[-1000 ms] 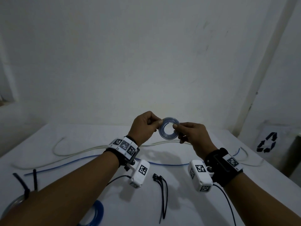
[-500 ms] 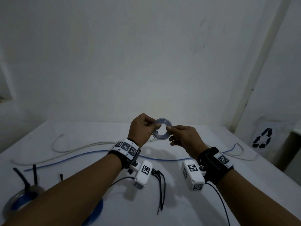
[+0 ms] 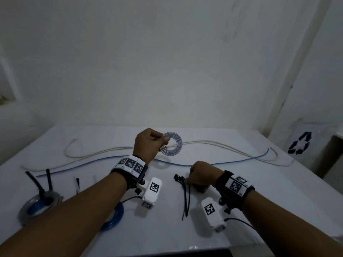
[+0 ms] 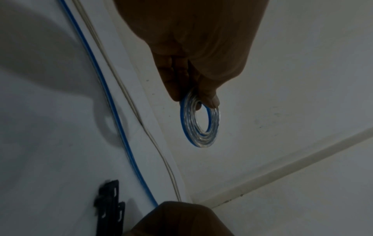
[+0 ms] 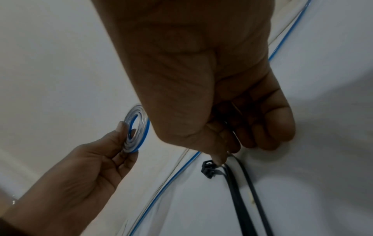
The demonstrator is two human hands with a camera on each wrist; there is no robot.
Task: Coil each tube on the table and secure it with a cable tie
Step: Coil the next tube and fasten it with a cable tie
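My left hand (image 3: 161,143) holds up a small flat coil of clear tube (image 3: 171,144) above the far middle of the table, pinched at its left rim. The left wrist view shows thumb and fingers (image 4: 193,89) on the coil (image 4: 199,126), which has a blue outer turn. My right hand (image 3: 191,180) is down on the table with its fingers curled over a bunch of black cable ties (image 3: 185,197). In the right wrist view its fingertips (image 5: 220,158) pinch a tie strap just behind the tie heads (image 5: 207,169). The coil (image 5: 135,132) hangs off to the left.
A loose blue tube (image 3: 204,165) and whitish tubes (image 3: 111,151) run across the white table (image 3: 278,191). At the near left lie a tied coil (image 3: 37,206) and a blue coil (image 3: 115,217). A box with a recycling sign (image 3: 298,143) stands at the right.
My right hand let go of the coil and dropped to the cable ties on the table. My left hand now holds the coil alone, slightly lower and to the left.
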